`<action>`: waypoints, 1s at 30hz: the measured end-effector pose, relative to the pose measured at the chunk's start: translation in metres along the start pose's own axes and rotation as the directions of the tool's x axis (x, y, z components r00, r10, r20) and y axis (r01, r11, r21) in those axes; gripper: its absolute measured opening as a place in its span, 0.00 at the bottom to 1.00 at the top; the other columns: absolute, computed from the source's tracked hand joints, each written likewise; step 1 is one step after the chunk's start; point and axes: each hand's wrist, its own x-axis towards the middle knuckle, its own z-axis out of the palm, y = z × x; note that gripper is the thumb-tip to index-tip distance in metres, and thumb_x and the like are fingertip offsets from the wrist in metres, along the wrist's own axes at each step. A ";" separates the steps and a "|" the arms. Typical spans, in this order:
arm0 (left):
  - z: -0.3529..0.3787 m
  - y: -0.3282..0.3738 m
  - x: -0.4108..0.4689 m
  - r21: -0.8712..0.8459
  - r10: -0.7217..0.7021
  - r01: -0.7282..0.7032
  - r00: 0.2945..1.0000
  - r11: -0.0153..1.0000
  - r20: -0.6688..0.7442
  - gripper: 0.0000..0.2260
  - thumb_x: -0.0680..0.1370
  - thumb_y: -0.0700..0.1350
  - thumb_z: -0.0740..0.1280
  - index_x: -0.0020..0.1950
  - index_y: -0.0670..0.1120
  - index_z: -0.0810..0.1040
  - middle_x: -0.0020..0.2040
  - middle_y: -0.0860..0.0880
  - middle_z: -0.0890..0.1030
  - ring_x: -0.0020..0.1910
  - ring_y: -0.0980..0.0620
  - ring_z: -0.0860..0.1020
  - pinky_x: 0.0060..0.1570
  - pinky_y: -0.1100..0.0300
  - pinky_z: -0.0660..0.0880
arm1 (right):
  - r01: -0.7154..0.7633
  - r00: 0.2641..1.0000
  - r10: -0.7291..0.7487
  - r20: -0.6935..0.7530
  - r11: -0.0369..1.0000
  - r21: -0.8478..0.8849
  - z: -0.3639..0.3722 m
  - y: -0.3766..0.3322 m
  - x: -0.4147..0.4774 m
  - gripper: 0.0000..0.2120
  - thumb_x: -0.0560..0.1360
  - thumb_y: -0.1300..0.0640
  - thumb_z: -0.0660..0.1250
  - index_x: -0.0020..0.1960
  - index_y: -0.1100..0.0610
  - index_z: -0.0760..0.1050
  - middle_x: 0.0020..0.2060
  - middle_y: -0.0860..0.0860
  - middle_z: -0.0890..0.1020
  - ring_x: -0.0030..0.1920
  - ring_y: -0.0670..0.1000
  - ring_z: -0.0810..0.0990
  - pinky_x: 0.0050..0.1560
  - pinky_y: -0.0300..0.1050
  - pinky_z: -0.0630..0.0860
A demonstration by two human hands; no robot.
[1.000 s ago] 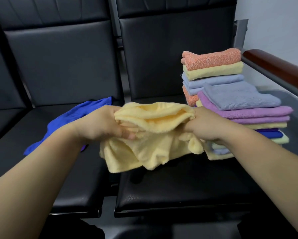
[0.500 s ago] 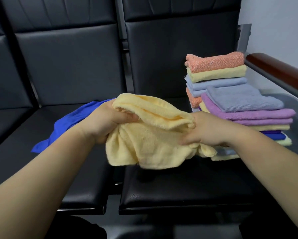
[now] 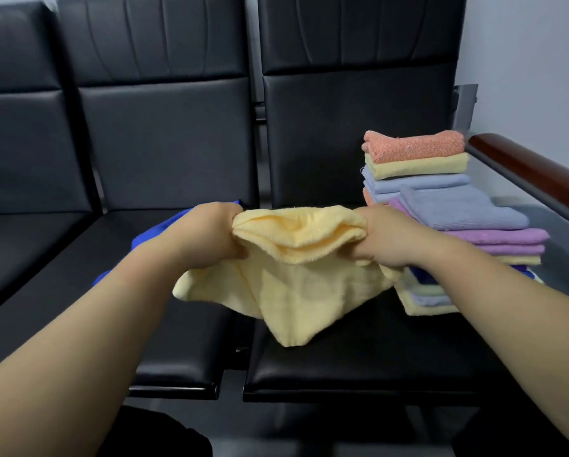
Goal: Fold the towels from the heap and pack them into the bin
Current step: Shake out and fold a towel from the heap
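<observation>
A pale yellow towel (image 3: pixel 293 285) hangs in the air above the black seats, bunched along its top edge. My left hand (image 3: pixel 207 235) grips its left end and my right hand (image 3: pixel 382 235) grips its right end. The lower part droops in loose folds toward the seat. A blue towel (image 3: pixel 154 232) lies unfolded on the middle seat, mostly hidden behind my left arm. Two stacks of folded towels stand on the right seat: a tall back stack (image 3: pixel 415 159) topped with an orange one, and a nearer stack (image 3: pixel 467 219) topped with a grey-blue one. No bin is in view.
A row of black padded seats (image 3: pixel 359 351) with high backs fills the view. A brown wooden armrest (image 3: pixel 533 173) on a grey metal side runs along the right. A pale wall is behind it.
My hands have spread apart and levelled the towel's top edge; the towel now hangs lower and more opened out. The camera view has tilted up slightly.
</observation>
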 end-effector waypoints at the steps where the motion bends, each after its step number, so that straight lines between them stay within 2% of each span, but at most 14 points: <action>1: -0.003 -0.001 0.004 0.019 -0.015 0.016 0.999 1.000 -0.041 0.06 0.74 0.51 0.69 0.45 0.51 0.74 0.39 0.52 0.79 0.37 0.53 0.77 0.33 0.58 0.72 | 0.004 1.000 -0.005 -0.025 0.999 -0.045 -0.005 -0.003 0.007 0.09 0.73 0.56 0.72 0.38 0.52 0.72 0.32 0.48 0.78 0.36 0.51 0.75 0.37 0.49 0.70; 3: -0.013 -0.006 0.015 0.009 -0.041 0.043 0.989 0.999 -0.143 0.06 0.74 0.51 0.65 0.45 0.50 0.72 0.40 0.51 0.79 0.38 0.49 0.78 0.35 0.55 0.73 | 0.013 0.994 -0.026 -0.109 0.993 -0.119 -0.018 -0.012 0.025 0.07 0.75 0.56 0.69 0.41 0.52 0.73 0.35 0.48 0.78 0.39 0.53 0.77 0.37 0.49 0.70; 6: -0.040 -0.009 0.031 0.041 -0.025 0.040 0.944 0.998 -0.330 0.05 0.77 0.49 0.62 0.46 0.48 0.69 0.40 0.49 0.77 0.36 0.47 0.75 0.31 0.55 0.68 | 0.027 0.960 -0.069 -0.273 0.988 -0.154 -0.041 -0.025 0.048 0.06 0.78 0.51 0.68 0.48 0.53 0.75 0.41 0.47 0.79 0.46 0.55 0.78 0.43 0.52 0.72; 8: -0.059 -0.010 0.037 0.080 0.014 0.023 0.898 0.997 -0.439 0.04 0.77 0.45 0.61 0.46 0.47 0.68 0.39 0.48 0.76 0.34 0.47 0.73 0.30 0.55 0.65 | 0.032 0.915 -0.091 -0.394 0.988 -0.153 -0.055 -0.036 0.055 0.05 0.79 0.51 0.67 0.46 0.49 0.72 0.40 0.45 0.76 0.47 0.55 0.76 0.42 0.50 0.69; 11: -0.060 -0.011 0.033 0.103 0.048 0.000 0.883 0.995 -0.467 0.07 0.74 0.43 0.65 0.46 0.46 0.67 0.39 0.47 0.77 0.34 0.44 0.74 0.31 0.54 0.67 | 0.008 0.872 -0.102 -0.480 0.981 -0.192 -0.062 -0.040 0.056 0.05 0.80 0.55 0.65 0.47 0.48 0.70 0.40 0.46 0.76 0.43 0.54 0.76 0.40 0.50 0.71; 13: -0.049 -0.011 0.025 0.107 0.048 -0.007 0.922 0.994 -0.384 0.09 0.71 0.42 0.67 0.45 0.47 0.67 0.39 0.47 0.79 0.34 0.43 0.77 0.35 0.53 0.75 | -0.009 0.888 -0.105 -0.448 0.969 -0.245 -0.054 -0.036 0.051 0.07 0.79 0.56 0.65 0.45 0.48 0.69 0.39 0.46 0.75 0.40 0.52 0.76 0.35 0.47 0.70; 14: -0.041 -0.009 0.021 0.101 0.031 0.001 0.949 0.995 -0.314 0.09 0.69 0.41 0.66 0.45 0.48 0.67 0.38 0.48 0.80 0.34 0.43 0.78 0.37 0.52 0.78 | -0.020 0.918 -0.093 -0.387 0.960 -0.278 -0.046 -0.032 0.046 0.08 0.79 0.57 0.64 0.43 0.47 0.68 0.37 0.46 0.74 0.38 0.51 0.76 0.33 0.45 0.68; 15: -0.029 -0.009 0.018 0.083 0.011 0.009 0.974 0.997 -0.228 0.07 0.69 0.42 0.64 0.44 0.48 0.69 0.37 0.49 0.82 0.34 0.44 0.79 0.39 0.51 0.80 | -0.023 0.953 -0.072 -0.296 0.951 -0.307 -0.035 -0.027 0.041 0.09 0.79 0.56 0.65 0.43 0.47 0.68 0.36 0.46 0.74 0.36 0.51 0.76 0.31 0.44 0.67; 17: 0.003 -0.011 0.011 0.051 -0.010 0.011 1.000 0.999 -0.018 0.04 0.71 0.45 0.65 0.45 0.49 0.72 0.36 0.51 0.83 0.37 0.47 0.81 0.42 0.52 0.80 | -0.027 0.997 0.007 -0.071 0.958 -0.285 -0.004 -0.013 0.029 0.05 0.76 0.57 0.67 0.44 0.50 0.72 0.35 0.46 0.78 0.32 0.50 0.78 0.32 0.43 0.72; 19: 0.044 -0.019 0.005 0.003 0.028 -0.029 0.985 1.000 0.168 0.12 0.71 0.51 0.71 0.51 0.52 0.72 0.43 0.52 0.82 0.43 0.49 0.81 0.43 0.52 0.79 | -0.065 0.984 0.106 0.142 0.962 -0.264 0.031 0.003 0.015 0.04 0.71 0.59 0.67 0.43 0.50 0.74 0.33 0.49 0.82 0.28 0.49 0.81 0.30 0.49 0.79; 22: 0.084 -0.034 0.005 -0.119 0.049 -0.001 0.913 0.993 0.405 0.16 0.70 0.55 0.75 0.51 0.56 0.72 0.49 0.52 0.81 0.46 0.52 0.78 0.41 0.55 0.74 | -0.104 0.925 0.177 0.336 0.969 -0.223 0.065 0.020 0.003 0.05 0.70 0.59 0.65 0.43 0.50 0.75 0.34 0.48 0.85 0.35 0.47 0.85 0.40 0.48 0.82; 24: 0.093 -0.042 0.008 -0.180 0.056 0.024 0.902 0.983 0.427 0.15 0.69 0.56 0.77 0.48 0.58 0.72 0.50 0.54 0.80 0.49 0.53 0.78 0.45 0.56 0.74 | -0.124 0.920 0.176 0.349 0.978 -0.165 0.066 0.022 0.003 0.04 0.71 0.58 0.66 0.44 0.51 0.75 0.35 0.47 0.85 0.36 0.45 0.85 0.42 0.46 0.80; 26: 0.097 -0.049 0.012 -0.226 0.065 0.032 0.909 0.974 0.411 0.17 0.69 0.58 0.78 0.48 0.58 0.72 0.50 0.55 0.80 0.50 0.54 0.78 0.48 0.56 0.74 | -0.154 0.930 0.173 0.323 0.985 -0.083 0.060 0.024 0.007 0.06 0.71 0.56 0.69 0.47 0.52 0.76 0.37 0.48 0.84 0.39 0.46 0.84 0.43 0.47 0.80; 30: 0.094 -0.062 0.019 -0.315 0.080 0.061 0.906 0.947 0.416 0.23 0.68 0.64 0.77 0.55 0.58 0.72 0.53 0.55 0.80 0.53 0.56 0.79 0.53 0.56 0.77 | -0.170 0.931 0.154 0.330 0.985 0.020 0.054 0.027 0.012 0.11 0.72 0.54 0.72 0.54 0.48 0.76 0.47 0.49 0.83 0.47 0.50 0.83 0.49 0.49 0.81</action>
